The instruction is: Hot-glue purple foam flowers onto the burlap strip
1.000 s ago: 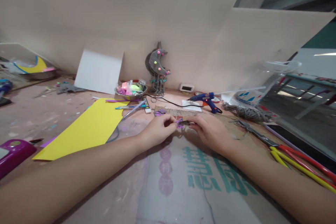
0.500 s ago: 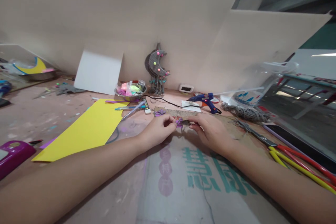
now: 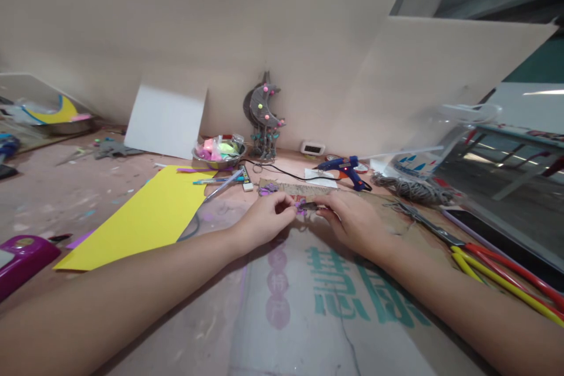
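Observation:
Between my two hands is a small purple piece [image 3: 300, 207] with thin grey strands hanging from it; its exact kind is too small to make out. My left hand [image 3: 269, 215] pinches its left side between thumb and forefinger. My right hand [image 3: 351, 218] is closed on a narrow dark grey piece [image 3: 310, 206] that meets the purple one. Just behind my left fingertips, similar purple and grey bits [image 3: 268, 189] lie on the table. Under my hands spreads a clear plastic sheet with green printed characters [image 3: 339, 291].
Yellow paper [image 3: 145, 217] and pens [image 3: 223, 185] lie left. Behind are a bowl of colourful clay packets [image 3: 217, 160], a grey moon ornament [image 3: 264, 107] and a blue glue gun [image 3: 346, 169] with its cord. Right are grey yarn [image 3: 414, 189], scissors [image 3: 445, 235] and a phone [image 3: 497, 241].
Hardly anything differs. My right fingers and the grey piece have shifted very slightly; both hands keep their pinch.

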Demonstrator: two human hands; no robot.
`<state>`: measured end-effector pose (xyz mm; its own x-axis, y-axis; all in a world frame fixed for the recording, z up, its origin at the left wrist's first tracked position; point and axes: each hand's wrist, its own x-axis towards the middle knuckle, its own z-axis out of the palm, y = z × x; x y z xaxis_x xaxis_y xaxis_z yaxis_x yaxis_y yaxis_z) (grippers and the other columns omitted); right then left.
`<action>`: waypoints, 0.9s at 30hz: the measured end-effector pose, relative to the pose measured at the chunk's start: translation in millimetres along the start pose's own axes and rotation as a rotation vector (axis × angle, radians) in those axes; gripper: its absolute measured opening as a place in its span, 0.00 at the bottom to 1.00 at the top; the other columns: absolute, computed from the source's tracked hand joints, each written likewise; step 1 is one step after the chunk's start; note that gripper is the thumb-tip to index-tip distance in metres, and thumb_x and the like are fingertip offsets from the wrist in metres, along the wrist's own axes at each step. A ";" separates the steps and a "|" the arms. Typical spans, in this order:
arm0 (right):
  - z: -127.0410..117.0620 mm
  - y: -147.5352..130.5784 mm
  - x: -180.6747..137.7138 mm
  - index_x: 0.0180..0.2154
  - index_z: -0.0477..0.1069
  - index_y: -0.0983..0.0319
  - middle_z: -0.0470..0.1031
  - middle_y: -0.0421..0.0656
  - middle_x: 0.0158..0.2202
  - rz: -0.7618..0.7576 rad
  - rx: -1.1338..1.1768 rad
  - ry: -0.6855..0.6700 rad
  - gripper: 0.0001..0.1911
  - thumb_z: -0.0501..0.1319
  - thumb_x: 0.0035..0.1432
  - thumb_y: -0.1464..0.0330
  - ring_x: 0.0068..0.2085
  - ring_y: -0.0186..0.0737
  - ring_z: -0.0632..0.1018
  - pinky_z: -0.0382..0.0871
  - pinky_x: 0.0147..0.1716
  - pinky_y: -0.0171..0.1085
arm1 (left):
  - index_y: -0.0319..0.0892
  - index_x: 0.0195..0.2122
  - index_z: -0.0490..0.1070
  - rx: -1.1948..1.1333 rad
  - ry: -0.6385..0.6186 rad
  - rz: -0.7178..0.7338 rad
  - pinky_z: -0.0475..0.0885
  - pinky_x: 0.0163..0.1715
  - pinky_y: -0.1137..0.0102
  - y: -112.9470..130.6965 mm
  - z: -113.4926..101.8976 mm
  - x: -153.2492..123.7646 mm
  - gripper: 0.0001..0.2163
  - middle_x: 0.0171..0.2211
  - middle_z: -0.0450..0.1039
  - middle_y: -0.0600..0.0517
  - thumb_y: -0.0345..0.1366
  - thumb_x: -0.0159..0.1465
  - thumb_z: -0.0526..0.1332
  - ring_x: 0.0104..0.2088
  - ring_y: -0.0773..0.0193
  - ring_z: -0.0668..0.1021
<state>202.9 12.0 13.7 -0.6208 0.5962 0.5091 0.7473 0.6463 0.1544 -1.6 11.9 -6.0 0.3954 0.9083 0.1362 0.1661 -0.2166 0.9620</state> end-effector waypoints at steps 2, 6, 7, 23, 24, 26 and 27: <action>-0.1 -0.1 0.2 0.42 0.69 0.63 0.73 0.45 0.30 -0.009 -0.001 0.005 0.12 0.51 0.59 0.68 0.33 0.42 0.72 0.64 0.33 0.38 | 0.42 0.27 0.60 -0.017 -0.017 -0.004 0.58 0.13 0.79 -0.2 0.1 0.0 0.06 0.16 0.58 0.59 0.38 0.57 0.53 0.15 0.73 0.64; -1.5 -1.2 0.2 0.41 0.70 0.63 0.73 0.45 0.30 -0.002 0.004 0.011 0.12 0.51 0.59 0.68 0.33 0.42 0.72 0.64 0.33 0.38 | 0.42 0.27 0.60 -0.028 -0.028 -0.001 0.58 0.12 0.78 -2.3 0.5 0.8 0.07 0.16 0.58 0.59 0.39 0.58 0.53 0.14 0.72 0.64; -2.0 -1.5 0.0 0.41 0.70 0.63 0.73 0.45 0.30 0.003 0.010 0.011 0.12 0.51 0.59 0.68 0.33 0.42 0.72 0.64 0.33 0.38 | 0.42 0.28 0.60 -0.025 -0.026 0.001 0.58 0.12 0.78 -2.8 0.6 1.1 0.07 0.16 0.58 0.59 0.39 0.58 0.53 0.15 0.72 0.64; -1.4 1.3 -2.0 0.42 0.69 0.62 0.75 0.45 0.36 0.059 0.097 0.012 0.11 0.51 0.60 0.68 0.37 0.41 0.74 0.66 0.38 0.39 | 0.42 0.27 0.59 -0.008 -0.005 -0.013 0.58 0.14 0.78 0.0 0.2 1.0 0.07 0.17 0.58 0.59 0.39 0.57 0.53 0.16 0.72 0.64; -1.6 1.0 -2.0 0.42 0.69 0.62 0.75 0.45 0.36 0.058 0.098 0.014 0.12 0.51 0.60 0.68 0.37 0.41 0.74 0.66 0.38 0.39 | 0.42 0.27 0.59 -0.007 -0.004 -0.015 0.58 0.14 0.78 0.2 0.4 1.0 0.07 0.17 0.58 0.59 0.39 0.57 0.53 0.16 0.72 0.64; -1.5 0.5 -2.1 0.42 0.69 0.62 0.75 0.46 0.35 0.053 0.093 0.012 0.12 0.51 0.60 0.68 0.37 0.42 0.74 0.66 0.37 0.40 | 0.42 0.27 0.59 -0.009 -0.008 -0.023 0.58 0.13 0.78 0.7 0.5 0.7 0.07 0.16 0.58 0.59 0.40 0.58 0.53 0.15 0.72 0.64; -1.2 0.3 -2.2 0.42 0.69 0.62 0.75 0.46 0.35 0.052 0.089 0.009 0.12 0.51 0.60 0.68 0.37 0.42 0.73 0.66 0.37 0.40 | 0.42 0.27 0.59 -0.010 -0.012 -0.027 0.58 0.13 0.78 1.0 0.5 0.4 0.07 0.16 0.58 0.59 0.40 0.58 0.53 0.15 0.72 0.64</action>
<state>204.9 10.3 13.6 -0.5792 0.6259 0.5223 0.7543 0.6545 0.0521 -0.8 11.8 -5.1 0.4015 0.9095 0.1075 0.1675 -0.1884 0.9677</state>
